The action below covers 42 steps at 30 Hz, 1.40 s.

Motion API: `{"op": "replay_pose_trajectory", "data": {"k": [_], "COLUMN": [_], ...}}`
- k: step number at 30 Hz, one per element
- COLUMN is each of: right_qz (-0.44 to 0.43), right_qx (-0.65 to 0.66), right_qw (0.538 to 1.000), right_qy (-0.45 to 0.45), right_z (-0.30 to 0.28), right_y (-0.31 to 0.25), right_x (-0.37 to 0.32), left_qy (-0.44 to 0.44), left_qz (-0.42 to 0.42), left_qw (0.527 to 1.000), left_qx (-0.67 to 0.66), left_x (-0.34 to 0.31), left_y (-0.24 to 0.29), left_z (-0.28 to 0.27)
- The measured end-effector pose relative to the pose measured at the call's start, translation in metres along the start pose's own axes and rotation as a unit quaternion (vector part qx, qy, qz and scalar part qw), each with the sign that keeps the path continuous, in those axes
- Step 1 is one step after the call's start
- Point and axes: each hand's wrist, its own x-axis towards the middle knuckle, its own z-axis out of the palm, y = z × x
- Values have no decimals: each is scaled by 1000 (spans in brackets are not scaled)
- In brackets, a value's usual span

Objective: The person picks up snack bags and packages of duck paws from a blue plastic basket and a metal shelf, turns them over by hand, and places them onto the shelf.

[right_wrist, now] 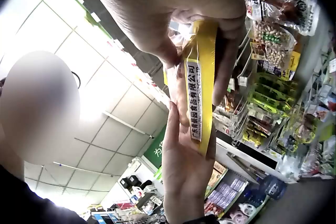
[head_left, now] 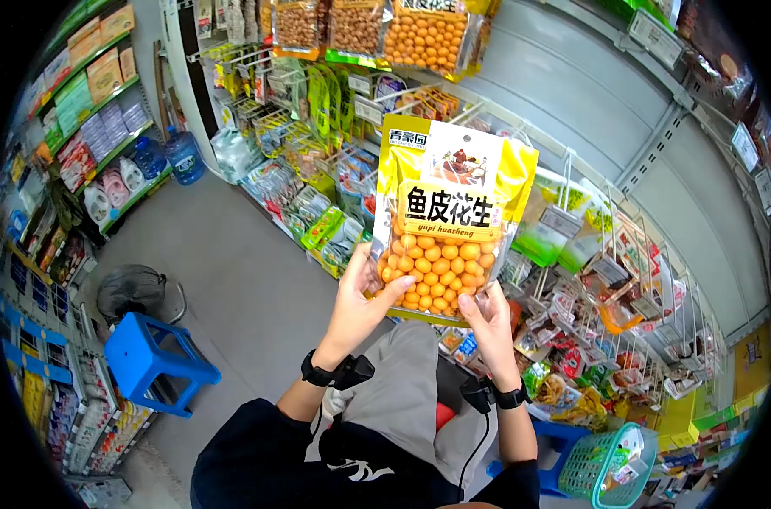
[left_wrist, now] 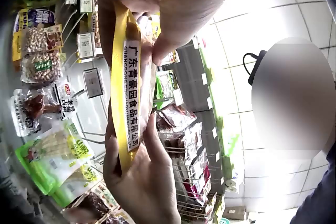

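Observation:
A yellow and clear bag of round orange-coated peanuts (head_left: pixel 440 229) is held upright, its printed front toward the head view. The left hand (head_left: pixel 361 297) grips its lower left side, thumb on the front. At the lower right corner the right hand (head_left: pixel 490 327) pinches it, thumb also in front. Both wrist views show the bag's yellow bottom edge (left_wrist: pixel 126 87) (right_wrist: pixel 202 87) between the two hands, with the left hand (left_wrist: pixel 173 8) near in one and the right hand (right_wrist: pixel 173 14) near in the other. Fingers behind the bag are mostly hidden in the head view.
Racks of hanging snack packets (head_left: pixel 317 170) stand behind and right of the bag. More peanut bags (head_left: pixel 423 38) hang above. A blue stool (head_left: pixel 160 360) and a fan (head_left: pixel 132 293) are on the floor at left. A green basket (head_left: pixel 602 467) sits at lower right.

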Motion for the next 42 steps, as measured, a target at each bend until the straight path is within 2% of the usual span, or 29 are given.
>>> {"op": "replay_pose_trajectory", "data": {"k": [9, 13, 17, 20, 21, 30, 31, 35, 42], "right_qz": [-53, -50, -97, -73, -59, -114, -151, -164, -172], "right_qx": [27, 7, 14, 21, 21, -10, -1, -10, -13], "right_qw": [997, 996, 993, 994, 994, 990, 985, 984, 984], "right_qy": [-51, -77, -71, -81, -86, -79, -78, -65, -55], "right_z": [27, 29, 41, 39, 40, 50, 52, 49, 43], "right_y": [-15, -23, -35, -37, -38, -57, -55, -60, -68], "right_x": [55, 75, 88, 99, 104, 147, 156, 181, 214], "left_qy": [0, -11, -3, -21, -24, -21, -20, -31, -41], "left_qz": [50, 61, 91, 99, 100, 98, 86, 70, 88], "left_qw": [998, 996, 992, 993, 992, 993, 995, 996, 994], "left_qx": [43, 64, 87, 66, 70, 54, 42, 46, 40], "left_x": [43, 61, 75, 85, 89, 130, 136, 165, 202], "left_y": [27, 39, 48, 51, 52, 72, 74, 76, 77], "left_z": [-26, -33, -37, -39, -40, -43, -42, -44, -41]}}
